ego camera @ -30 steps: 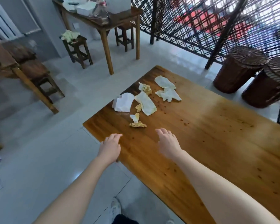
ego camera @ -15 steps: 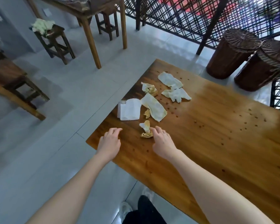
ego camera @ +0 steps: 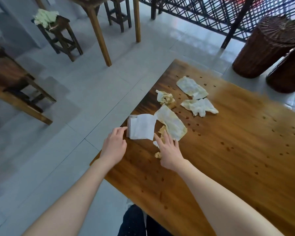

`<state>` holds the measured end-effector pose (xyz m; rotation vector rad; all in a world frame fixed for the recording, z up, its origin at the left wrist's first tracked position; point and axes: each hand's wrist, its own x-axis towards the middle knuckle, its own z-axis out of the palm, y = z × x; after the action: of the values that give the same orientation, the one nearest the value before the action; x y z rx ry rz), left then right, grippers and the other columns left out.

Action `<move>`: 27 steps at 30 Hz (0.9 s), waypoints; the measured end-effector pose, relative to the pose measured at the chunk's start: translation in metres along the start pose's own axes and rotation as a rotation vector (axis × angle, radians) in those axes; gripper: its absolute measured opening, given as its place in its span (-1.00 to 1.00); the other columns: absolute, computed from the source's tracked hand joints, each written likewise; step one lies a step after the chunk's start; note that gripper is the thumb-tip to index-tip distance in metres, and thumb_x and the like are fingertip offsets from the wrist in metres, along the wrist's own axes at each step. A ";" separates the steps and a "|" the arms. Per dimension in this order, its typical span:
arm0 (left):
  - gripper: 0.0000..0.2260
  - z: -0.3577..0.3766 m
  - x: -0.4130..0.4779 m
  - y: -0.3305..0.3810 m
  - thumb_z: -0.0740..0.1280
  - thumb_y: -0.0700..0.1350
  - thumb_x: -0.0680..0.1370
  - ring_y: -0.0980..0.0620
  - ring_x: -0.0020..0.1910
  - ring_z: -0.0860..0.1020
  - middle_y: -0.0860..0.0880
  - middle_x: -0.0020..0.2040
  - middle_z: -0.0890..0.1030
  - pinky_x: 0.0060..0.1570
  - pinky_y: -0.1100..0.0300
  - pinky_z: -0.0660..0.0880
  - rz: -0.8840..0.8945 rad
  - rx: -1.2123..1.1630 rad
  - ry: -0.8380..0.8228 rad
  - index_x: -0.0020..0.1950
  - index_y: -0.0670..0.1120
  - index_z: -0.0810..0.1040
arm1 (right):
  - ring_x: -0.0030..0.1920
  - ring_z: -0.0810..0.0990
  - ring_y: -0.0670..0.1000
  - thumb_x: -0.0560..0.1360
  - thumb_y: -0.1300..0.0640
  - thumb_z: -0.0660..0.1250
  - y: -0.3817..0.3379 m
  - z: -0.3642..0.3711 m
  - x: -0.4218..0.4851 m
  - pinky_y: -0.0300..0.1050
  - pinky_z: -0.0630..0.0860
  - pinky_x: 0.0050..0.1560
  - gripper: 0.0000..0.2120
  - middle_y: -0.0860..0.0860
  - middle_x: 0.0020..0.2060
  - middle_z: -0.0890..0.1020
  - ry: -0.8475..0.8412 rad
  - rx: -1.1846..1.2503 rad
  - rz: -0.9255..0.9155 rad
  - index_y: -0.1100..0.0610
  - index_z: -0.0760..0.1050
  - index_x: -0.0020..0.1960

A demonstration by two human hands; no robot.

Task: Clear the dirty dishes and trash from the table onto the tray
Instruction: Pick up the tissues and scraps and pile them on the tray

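The left hand (ego camera: 115,147) lies loose at the table (ego camera: 228,159) edge. Its fingertips (ego camera: 123,129) touch the left side of the white tissue pack (ego camera: 140,126), but they do not close around it. Just beside it, the right hand (ego camera: 169,150) is spread flat with straight fingers over the small stained scraps (ego camera: 157,155) and grasps nothing yet. Beyond it are the long stained napkin (ego camera: 172,123), the crumpled napkin (ego camera: 164,97) and, further right, two flat napkins (ego camera: 192,86), all on the table. No tray is in view.

I judge the step is to gather the trash. It is better to sweep the scraps toward the long napkin with the right hand and pinch them together, so that greasy pieces do not fall on the floor. The left hand can keep the pack from sliding off the edge.

No brand or writing can be read on the pack or the napkins
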<state>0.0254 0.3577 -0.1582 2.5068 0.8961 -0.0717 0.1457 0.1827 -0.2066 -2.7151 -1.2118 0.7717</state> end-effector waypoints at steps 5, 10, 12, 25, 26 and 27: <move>-0.60 0.001 0.019 -0.003 0.20 -0.14 0.62 -0.01 0.34 0.39 -0.02 0.41 0.35 0.29 0.11 0.37 0.044 -0.018 -0.014 0.46 -0.02 0.29 | 0.48 -0.41 0.14 0.43 0.28 0.36 0.003 -0.014 0.024 0.22 -0.30 0.41 -0.03 0.09 0.52 -0.33 -0.043 -0.004 0.017 -0.10 -0.23 0.54; -0.66 -0.002 0.044 -0.002 0.20 -0.16 0.61 0.00 0.32 0.40 -0.02 0.39 0.36 0.27 0.11 0.38 0.137 -0.022 -0.081 0.40 -0.03 0.36 | 0.51 -0.33 0.14 0.43 0.17 0.41 0.003 -0.023 0.037 0.25 -0.24 0.45 -0.16 0.07 0.54 -0.25 -0.138 -0.042 0.040 -0.07 0.01 0.54; -0.67 -0.005 0.053 -0.001 0.19 -0.17 0.62 0.00 0.32 0.40 -0.01 0.39 0.36 0.27 0.11 0.38 0.172 -0.028 -0.095 0.39 -0.03 0.38 | 0.54 -0.21 0.15 0.41 0.15 0.42 0.002 -0.025 0.038 0.26 -0.18 0.46 -0.20 0.07 0.56 -0.10 -0.118 -0.081 0.032 -0.04 0.09 0.53; -0.71 -0.002 0.101 0.019 0.21 -0.15 0.62 0.01 0.28 0.43 0.01 0.38 0.37 0.25 0.11 0.42 0.363 -0.018 -0.190 0.34 0.00 0.44 | 0.33 0.34 0.13 0.47 0.24 0.34 -0.009 -0.016 0.031 0.06 0.28 0.36 -0.57 0.06 0.29 0.42 0.089 -0.035 0.188 0.03 0.38 0.31; -0.71 0.000 0.103 0.020 0.21 -0.16 0.62 0.01 0.29 0.42 0.00 0.38 0.37 0.27 0.10 0.41 0.379 -0.012 -0.199 0.34 -0.01 0.44 | 0.35 0.32 0.14 0.47 0.26 0.33 -0.009 -0.016 0.030 0.09 0.23 0.40 -0.59 0.06 0.31 0.43 0.113 -0.027 0.193 0.04 0.39 0.29; -0.71 0.002 0.105 0.022 0.21 -0.16 0.62 0.01 0.29 0.42 -0.01 0.38 0.38 0.29 0.09 0.40 0.395 -0.004 -0.207 0.34 -0.02 0.44 | 0.38 0.30 0.14 0.48 0.28 0.31 -0.009 -0.016 0.028 0.11 0.17 0.43 -0.61 0.07 0.33 0.42 0.133 -0.012 0.197 0.05 0.41 0.26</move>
<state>0.1214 0.4037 -0.1721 2.5656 0.3111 -0.1948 0.1629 0.2105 -0.2023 -2.8734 -0.9366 0.5910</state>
